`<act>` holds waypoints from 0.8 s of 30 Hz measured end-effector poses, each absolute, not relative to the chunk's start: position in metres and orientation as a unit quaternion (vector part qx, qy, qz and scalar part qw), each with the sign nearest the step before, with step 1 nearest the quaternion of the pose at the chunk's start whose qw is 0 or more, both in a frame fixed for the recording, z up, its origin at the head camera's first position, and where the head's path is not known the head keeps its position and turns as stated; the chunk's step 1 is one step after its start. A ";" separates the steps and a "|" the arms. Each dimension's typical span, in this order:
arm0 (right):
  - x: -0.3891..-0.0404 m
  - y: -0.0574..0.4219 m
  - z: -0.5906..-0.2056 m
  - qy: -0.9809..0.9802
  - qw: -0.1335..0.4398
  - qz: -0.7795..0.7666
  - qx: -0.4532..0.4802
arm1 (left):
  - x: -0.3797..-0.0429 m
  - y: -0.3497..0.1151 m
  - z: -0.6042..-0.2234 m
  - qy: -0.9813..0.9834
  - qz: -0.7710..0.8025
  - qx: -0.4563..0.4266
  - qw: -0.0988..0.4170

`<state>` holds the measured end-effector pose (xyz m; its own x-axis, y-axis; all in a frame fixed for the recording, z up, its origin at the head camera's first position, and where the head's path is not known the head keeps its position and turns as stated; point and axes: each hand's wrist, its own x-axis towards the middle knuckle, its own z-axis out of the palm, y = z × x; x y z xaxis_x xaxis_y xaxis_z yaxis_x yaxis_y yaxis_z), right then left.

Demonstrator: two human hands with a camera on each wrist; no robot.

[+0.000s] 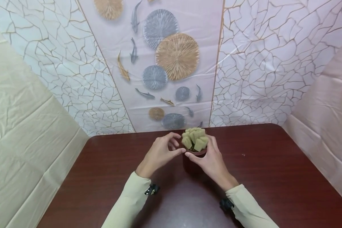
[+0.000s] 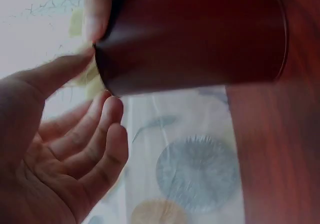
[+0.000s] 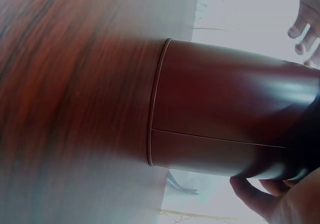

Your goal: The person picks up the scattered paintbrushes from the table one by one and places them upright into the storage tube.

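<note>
A dark red-brown cylindrical container (image 1: 191,164) stands upright at the back middle of the table. Several fuzzy yellow-green block-shaped pieces (image 1: 194,136) stick up out of its mouth. My right hand (image 1: 214,160) grips the container near the top, thumb at the front of the rim and fingers round the right side. On the other side is my left hand (image 1: 159,153), its thumb tip right at the rim and its fingers loosely bent beside it. In the left wrist view, the left fingertips (image 2: 114,106) come up to the rim of the container (image 2: 200,39).
The glossy dark red table (image 1: 117,164) runs back to a patterned cloth backdrop (image 1: 174,104) with gold and grey discs and fish. Plain beige cloth (image 1: 25,142) hangs along the left side, with more at the right. Both wrists carry small black devices (image 1: 152,189).
</note>
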<state>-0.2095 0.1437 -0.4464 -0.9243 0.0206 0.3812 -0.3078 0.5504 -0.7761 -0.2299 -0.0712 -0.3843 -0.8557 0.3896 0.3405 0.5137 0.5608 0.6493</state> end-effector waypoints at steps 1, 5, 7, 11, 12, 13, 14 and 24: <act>-0.209 0.143 -0.446 -0.863 0.177 0.467 0.082 | -0.229 -0.072 -0.385 -0.878 -0.403 -0.249 0.064; -0.208 0.138 -0.444 -0.863 0.178 0.465 0.083 | -0.224 -0.072 -0.385 -0.862 -0.455 -0.222 0.027; -0.208 0.135 -0.444 -0.865 0.181 0.460 0.086 | -0.224 -0.072 -0.382 -0.855 -0.471 -0.213 0.030; -0.206 0.131 -0.444 -0.874 0.191 0.438 0.086 | -0.226 -0.071 -0.375 -0.850 -0.483 -0.203 0.064; -0.206 0.130 -0.444 -0.876 0.192 0.434 0.086 | -0.228 -0.071 -0.374 -0.848 -0.484 -0.202 0.074; -0.205 0.129 -0.444 -0.878 0.193 0.429 0.086 | -0.229 -0.070 -0.373 -0.847 -0.485 -0.201 0.083; -0.204 0.128 -0.445 -0.880 0.194 0.425 0.085 | -0.230 -0.070 -0.372 -0.846 -0.486 -0.202 0.090; -0.203 0.107 -0.441 -0.891 0.211 0.397 0.057 | -0.236 -0.069 -0.375 -0.843 -0.487 -0.189 0.132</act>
<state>-0.2025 0.1069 -0.4407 -0.9047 0.0655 0.4211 -0.2695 0.6776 -0.6843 -0.2360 -0.0686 -0.3754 -0.8938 0.1903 0.4062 0.4469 0.4544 0.7706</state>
